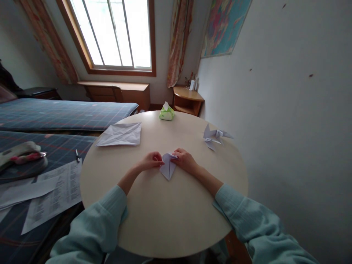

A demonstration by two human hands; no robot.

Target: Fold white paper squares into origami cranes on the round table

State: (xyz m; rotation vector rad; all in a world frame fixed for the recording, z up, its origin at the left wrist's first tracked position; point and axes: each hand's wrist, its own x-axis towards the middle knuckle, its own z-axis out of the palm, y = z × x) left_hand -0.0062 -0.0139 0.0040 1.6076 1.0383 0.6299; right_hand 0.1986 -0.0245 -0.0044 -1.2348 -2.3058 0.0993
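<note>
A small folded white paper (168, 168), kite-shaped with its point toward me, lies at the middle of the round beige table (154, 216). My left hand (150, 160) pinches its upper left edge with curled fingers. My right hand (185, 160) grips its upper right edge, fingers also closed. Both forearms rest on the table in light teal sleeves.
A finished paper crane (214, 136) sits at the table's right. A creased white sheet (121, 134) lies at the left, a green tissue pack (166, 113) at the far edge. Beds with printed papers (52, 194) and a pen (77, 155) stand left; a wall is close on the right.
</note>
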